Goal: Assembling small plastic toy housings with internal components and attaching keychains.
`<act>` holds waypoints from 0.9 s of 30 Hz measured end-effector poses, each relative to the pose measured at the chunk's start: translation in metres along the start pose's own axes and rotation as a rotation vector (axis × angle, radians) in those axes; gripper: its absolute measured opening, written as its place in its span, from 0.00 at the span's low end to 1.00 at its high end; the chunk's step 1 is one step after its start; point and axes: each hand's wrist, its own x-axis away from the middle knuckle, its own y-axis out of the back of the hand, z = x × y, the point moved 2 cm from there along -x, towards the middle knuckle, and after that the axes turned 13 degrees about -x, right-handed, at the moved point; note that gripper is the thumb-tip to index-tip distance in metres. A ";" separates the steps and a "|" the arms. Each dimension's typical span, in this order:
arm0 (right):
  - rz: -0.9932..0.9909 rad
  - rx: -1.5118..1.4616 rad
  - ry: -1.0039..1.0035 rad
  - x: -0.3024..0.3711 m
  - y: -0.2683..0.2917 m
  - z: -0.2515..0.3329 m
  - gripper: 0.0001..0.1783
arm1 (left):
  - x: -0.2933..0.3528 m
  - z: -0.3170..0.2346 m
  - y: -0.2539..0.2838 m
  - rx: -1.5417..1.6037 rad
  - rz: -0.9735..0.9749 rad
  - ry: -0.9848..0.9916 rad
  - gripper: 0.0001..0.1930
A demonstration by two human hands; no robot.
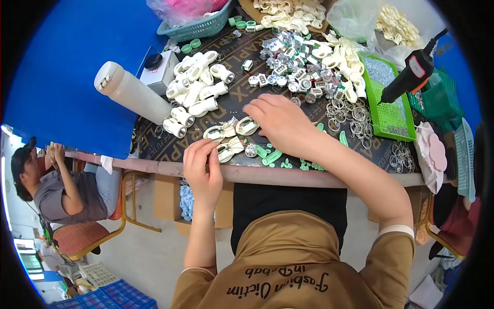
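My left hand [202, 165] is at the table's front edge, thumb and fingertips closed at the left edge of an opened cream plastic shell [229, 149] with a small part and wire inside. Over the table, my right hand [284, 123] reaches with fingers stretched and spread, beside another cream shell half [247, 126]. Just behind the left hand's shell lies a further opened shell [218, 133] with parts in it. A clear round lens piece [251, 150] sits right of these shells, next to green plastic strips [270, 157].
Finished-looking cream mini flashlights [198, 85] lie behind, beside a white bottle [131, 92]. Lens-and-circuit units [296, 62] are heaped centrally. Metal rings [355, 121], a green tray [404, 123] and a black electric screwdriver [409, 77] are at right. A person [67, 188] sits at left.
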 end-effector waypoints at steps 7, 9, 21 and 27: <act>0.118 -0.162 -0.117 0.002 0.009 0.004 0.24 | 0.006 0.007 0.001 0.026 -0.081 0.071 0.07; 0.037 -0.320 -0.143 0.017 0.031 0.018 0.25 | 0.003 0.004 0.003 0.082 -0.098 0.120 0.09; 0.138 -0.385 -0.075 0.075 0.086 0.064 0.23 | 0.010 -0.090 -0.016 1.375 1.293 0.433 0.20; -0.280 -0.662 -0.180 0.125 0.079 0.039 0.15 | 0.016 -0.108 -0.009 1.506 1.273 0.582 0.17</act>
